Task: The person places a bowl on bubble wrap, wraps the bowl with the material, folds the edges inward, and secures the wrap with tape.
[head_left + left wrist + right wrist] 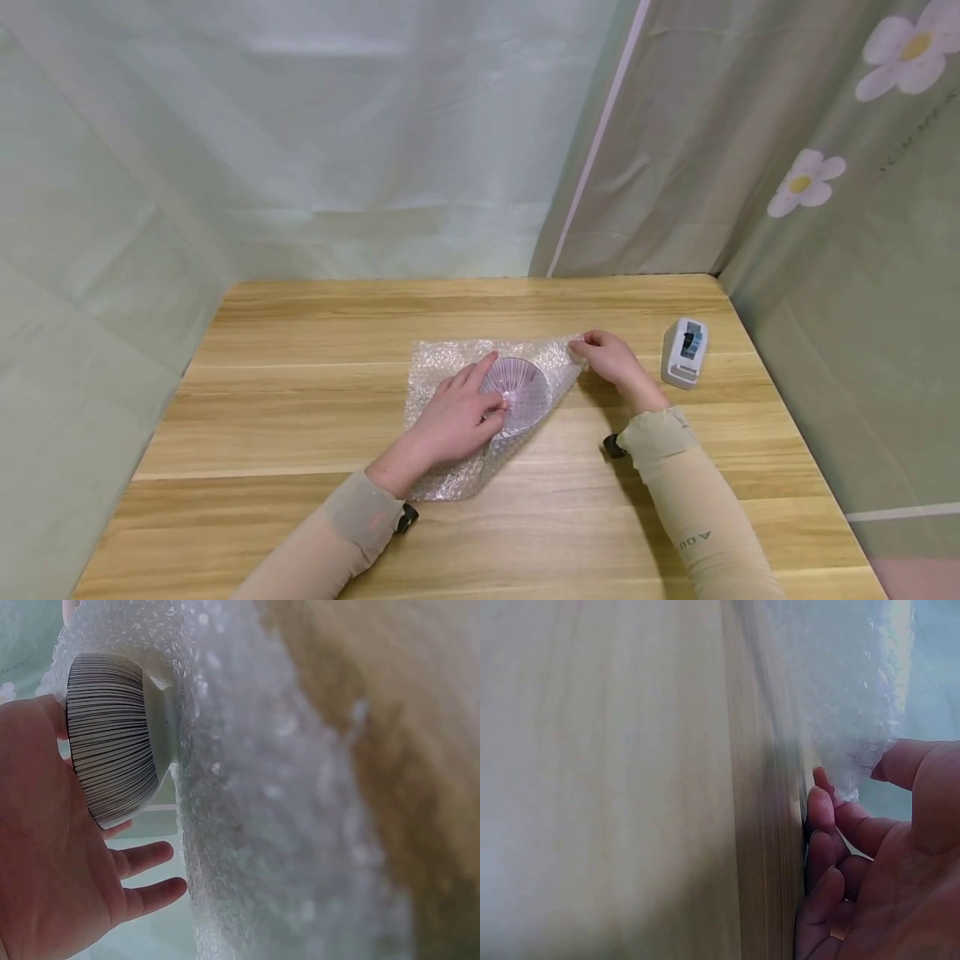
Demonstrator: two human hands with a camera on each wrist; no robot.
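Observation:
A striped bowl, its rim up in the left wrist view, stands on a sheet of bubble wrap on the table. My left hand rests over the bowl's near left side, fingers spread; in the left wrist view two fingers stretch past the bowl toward the wrap. At the sheet's far right corner, my right hand pinches the wrap between thumb and fingertips. That corner is raised off the table in the right wrist view, and the wrap's right edge slants up along the bowl's right side, partly covering it.
A white tape dispenser stands on the right of the wooden table, beyond my right hand. Pale curtains hang behind the table's far edge and along both sides.

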